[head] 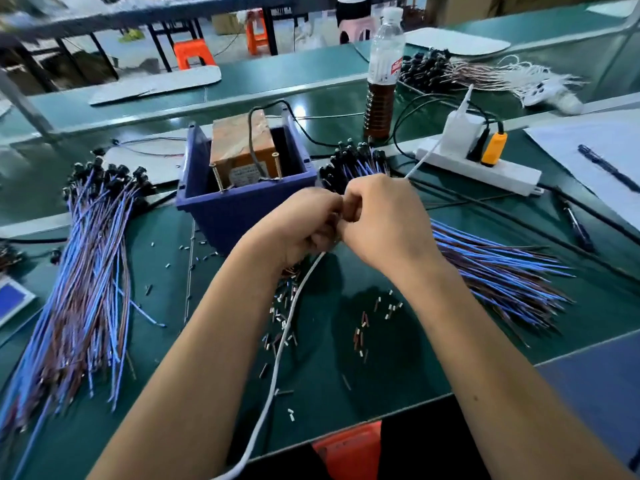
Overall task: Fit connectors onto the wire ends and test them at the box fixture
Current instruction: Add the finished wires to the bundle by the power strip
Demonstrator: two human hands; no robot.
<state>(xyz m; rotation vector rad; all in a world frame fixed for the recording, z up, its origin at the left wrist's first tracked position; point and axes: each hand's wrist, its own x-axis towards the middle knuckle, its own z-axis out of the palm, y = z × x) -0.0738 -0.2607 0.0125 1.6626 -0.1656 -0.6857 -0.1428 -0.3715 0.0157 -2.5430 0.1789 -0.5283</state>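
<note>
- Where the blue box (pixel 242 199) meets its near edge, both hands, left (pixel 304 226) and right (pixel 381 220), curl together, knuckles touching.
- Whatever they pinch is hidden.
- Open surface (pixel 398 358) lies nearer than the box.

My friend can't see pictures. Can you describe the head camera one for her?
Two hands, left hand and right hand, meet fingertip to fingertip before a blue box on a green table, between piles of blue-brown wires.

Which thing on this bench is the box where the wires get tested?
Start at the green bench and look just beyond the person's two hands. There sits a dark blue plastic box, open at the top. Unlike anything nearby, it holds an orange-brown block with two long screws standing up and a black cable looped over it.
</note>
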